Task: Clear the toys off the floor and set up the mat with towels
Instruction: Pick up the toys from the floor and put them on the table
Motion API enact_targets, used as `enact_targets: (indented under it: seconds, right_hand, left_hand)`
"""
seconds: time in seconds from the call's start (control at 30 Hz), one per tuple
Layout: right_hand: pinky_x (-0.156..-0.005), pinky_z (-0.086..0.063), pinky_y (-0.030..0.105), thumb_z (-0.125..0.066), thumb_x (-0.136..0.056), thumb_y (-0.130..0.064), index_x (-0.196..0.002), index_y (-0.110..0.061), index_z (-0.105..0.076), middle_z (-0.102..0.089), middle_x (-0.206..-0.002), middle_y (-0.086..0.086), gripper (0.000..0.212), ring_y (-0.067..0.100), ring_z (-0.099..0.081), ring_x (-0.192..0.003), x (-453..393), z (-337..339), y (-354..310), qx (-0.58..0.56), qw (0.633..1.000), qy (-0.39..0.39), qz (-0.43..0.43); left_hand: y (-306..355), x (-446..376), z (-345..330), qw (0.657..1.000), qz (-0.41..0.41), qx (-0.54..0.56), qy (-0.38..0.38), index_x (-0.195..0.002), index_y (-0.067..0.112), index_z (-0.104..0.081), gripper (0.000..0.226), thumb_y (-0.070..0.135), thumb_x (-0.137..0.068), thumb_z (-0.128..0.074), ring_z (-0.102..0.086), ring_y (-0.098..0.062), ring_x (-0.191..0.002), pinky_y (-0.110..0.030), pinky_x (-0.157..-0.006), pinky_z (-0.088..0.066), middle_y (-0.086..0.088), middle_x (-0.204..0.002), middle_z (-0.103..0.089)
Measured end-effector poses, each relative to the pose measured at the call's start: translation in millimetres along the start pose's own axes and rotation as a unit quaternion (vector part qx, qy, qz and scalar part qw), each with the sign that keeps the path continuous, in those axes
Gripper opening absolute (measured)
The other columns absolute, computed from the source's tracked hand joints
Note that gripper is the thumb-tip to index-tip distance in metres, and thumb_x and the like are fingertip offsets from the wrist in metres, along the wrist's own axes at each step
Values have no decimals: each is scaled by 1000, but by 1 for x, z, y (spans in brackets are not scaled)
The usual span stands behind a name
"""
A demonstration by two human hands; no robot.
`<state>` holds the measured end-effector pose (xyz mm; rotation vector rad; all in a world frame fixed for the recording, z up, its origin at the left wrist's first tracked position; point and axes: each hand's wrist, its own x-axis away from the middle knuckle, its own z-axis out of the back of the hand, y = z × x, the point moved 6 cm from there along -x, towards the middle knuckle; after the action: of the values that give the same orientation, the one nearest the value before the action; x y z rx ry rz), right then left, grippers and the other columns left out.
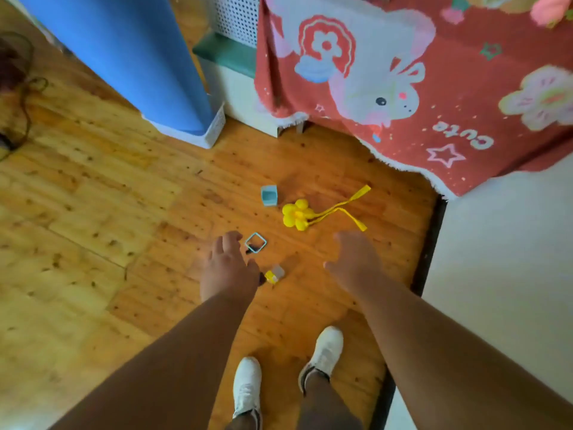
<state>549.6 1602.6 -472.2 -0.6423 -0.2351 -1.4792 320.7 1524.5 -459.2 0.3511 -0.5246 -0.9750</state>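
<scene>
Several small toys lie on the wooden floor (93,212): a yellow flower-shaped toy with ribbons (297,215), a light-blue cube cup (269,195), a light-blue square frame (256,242) and a small yellow and clear piece (274,274). My left hand (228,263) hovers just left of the square frame, fingers apart and holding nothing. My right hand (353,259) is spread open below and right of the yellow flower toy, also holding nothing. A rolled blue mat (124,54) stands upright in a white basket (214,125) at the back left.
A red blanket with a rabbit print (403,72) hangs over furniture at the back right. A white perforated cabinet (235,17) stands behind. A dark cord (24,97) lies at the far left. My white shoes (325,352) stand below the toys. White flooring (496,243) begins at the right.
</scene>
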Motion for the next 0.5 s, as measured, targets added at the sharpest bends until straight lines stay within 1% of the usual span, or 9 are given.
enact_targets:
  seconds: [0.03, 0.1, 0.23, 0.3, 0.37, 0.5]
  right_hand:
    - [-104, -43, 42, -71, -81, -39, -133, -20, -48, -51, -134, 10, 59, 29, -46, -128, -4, -15, -10, -8, 1000, -4, 6]
    - [-102, -44, 42, -70, -81, -37, -131, -20, -49, -51, -132, 11, 57, 30, -47, -125, -18, -77, -34, -17, 999, -31, 14]
    - [-97, -46, 43, -71, -80, -32, -122, -20, -51, -50, -125, 9, 48, 29, -47, -121, -52, -194, -64, -5, 995, -77, 66]
    - [-93, -48, 46, -69, -82, -28, -119, -22, -51, -48, -123, 7, 42, 28, -48, -118, -78, -249, -68, 30, 991, -83, 100]
    - [-89, -50, 47, -70, -82, -28, -119, -25, -51, -47, -122, 6, 42, 27, -48, -115, -107, -297, -65, 73, 986, -83, 124]
    - [-84, -47, 41, -68, -81, -22, -116, -26, -50, -48, -116, 4, 40, 27, -47, -111, -171, -387, -48, 156, 968, -68, 187]
  left_hand:
    - [-13, -3, -2, 1000, -7, -11, 1, -123, 20, -46, 49, 19, -78, -67, -51, -33, -113, -44, -89, -45, -6, -124, -52]
    - [-60, -9, -24, 998, -7, -58, -19, -124, 24, -45, 50, 20, -79, -66, -50, -33, -112, -44, -88, -44, -6, -125, -51]
    - [-139, -27, -98, 992, 15, -109, -60, -125, 29, -41, 51, 23, -81, -65, -50, -32, -112, -42, -83, -46, -6, -127, -48]
    - [-175, -41, -145, 990, 39, -115, -69, -126, 29, -39, 51, 23, -82, -64, -50, -32, -111, -42, -80, -47, -6, -127, -47]
    - [-209, -55, -197, 988, 48, -122, -87, -128, 29, -39, 52, 24, -83, -64, -51, -31, -111, -42, -80, -47, -6, -128, -46]
    - [-265, -86, -306, 979, 39, -160, -119, -128, 32, -37, 55, 25, -83, -67, -52, -32, -109, -42, -79, -50, -5, -126, -44]
